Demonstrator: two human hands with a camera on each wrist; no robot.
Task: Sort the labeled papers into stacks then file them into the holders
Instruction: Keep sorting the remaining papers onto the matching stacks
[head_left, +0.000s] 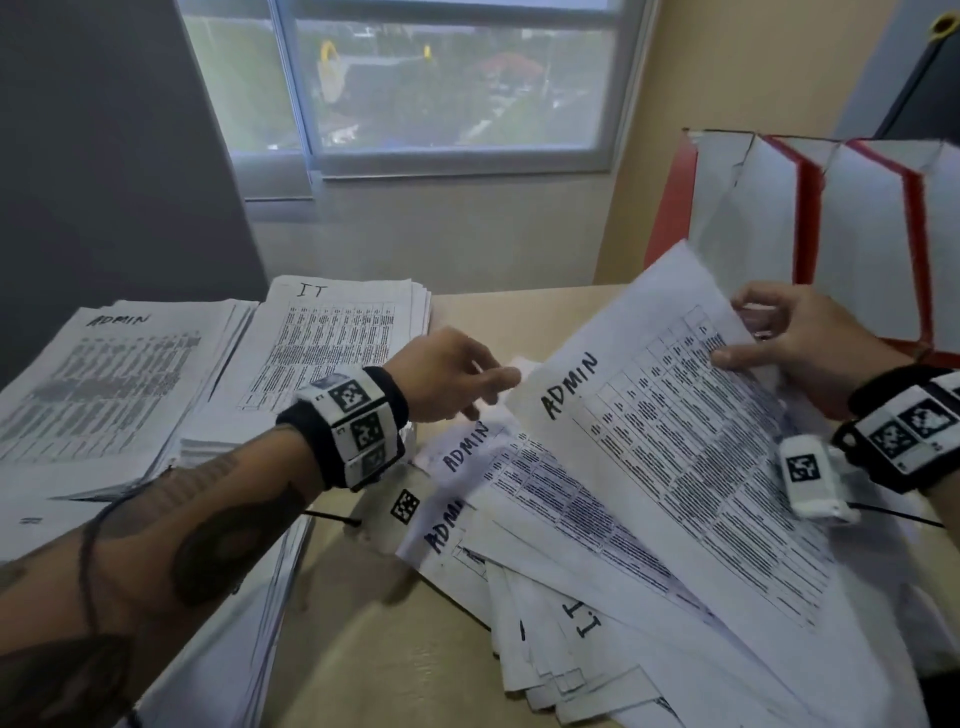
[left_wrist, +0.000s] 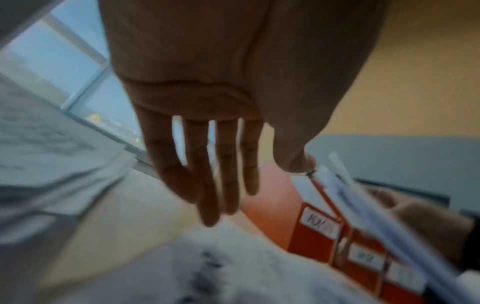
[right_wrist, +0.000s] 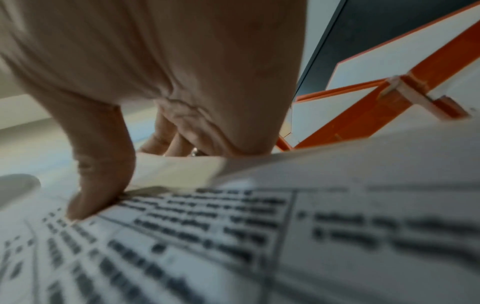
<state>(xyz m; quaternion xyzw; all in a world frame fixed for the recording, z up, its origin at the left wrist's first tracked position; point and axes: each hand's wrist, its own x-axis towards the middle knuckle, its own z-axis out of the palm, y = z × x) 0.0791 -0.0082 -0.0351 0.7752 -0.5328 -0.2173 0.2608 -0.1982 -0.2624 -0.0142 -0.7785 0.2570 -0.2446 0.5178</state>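
ADMIN sheet (head_left: 670, 441) lifted off unsorted pile (head_left: 597, 613), right hand (head_left: 810, 332) pinching far corner – long axis slanting toward ADMIN stack (head_left: 104, 374), far left of pile. Left hand (head_left: 447, 374), open and empty, nearer stack – reaches sheet's near edge.

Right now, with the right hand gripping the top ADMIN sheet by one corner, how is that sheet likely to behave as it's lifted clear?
The ADMIN sheet probably flops: it already bows where the right hand pinches its far corner. It looks light, a single page. Sheets in the loose pile beneath may slide along with it, being fanned out unevenly.
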